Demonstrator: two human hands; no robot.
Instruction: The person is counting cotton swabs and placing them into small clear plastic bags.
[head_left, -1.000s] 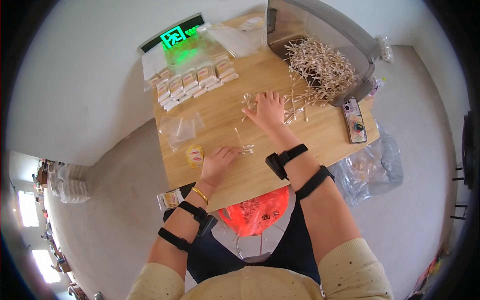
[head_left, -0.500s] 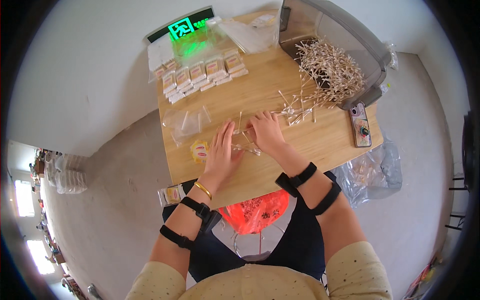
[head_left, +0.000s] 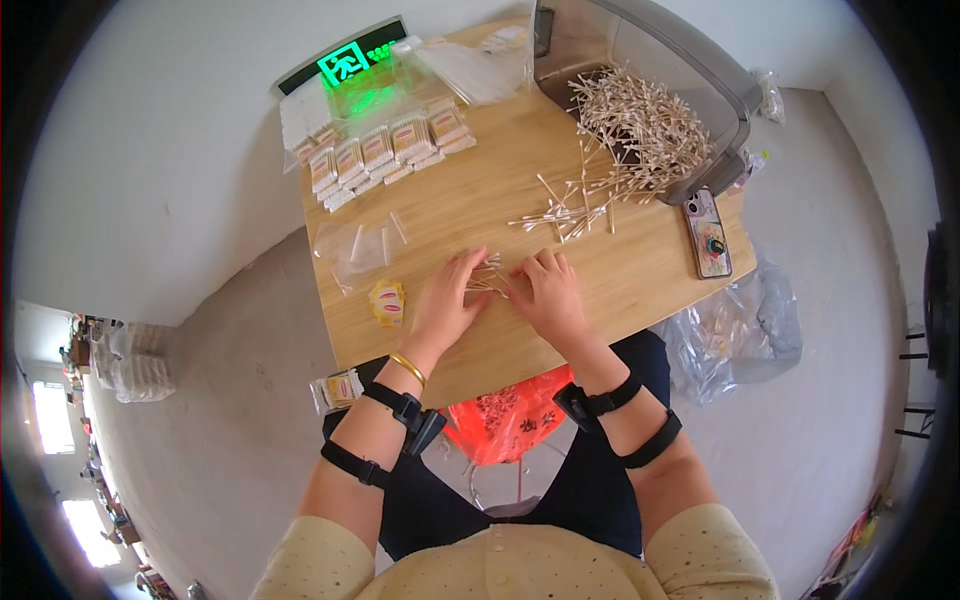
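Between our two hands, on the near part of the counter, lies a small bunch of cotton swabs, its long axis running roughly left to right. Our left hand covers the left ends and seems the nearer; our right hand sits at the right ends. The hands stand apart, fingers curled, and we cannot tell whether either pinches a swab
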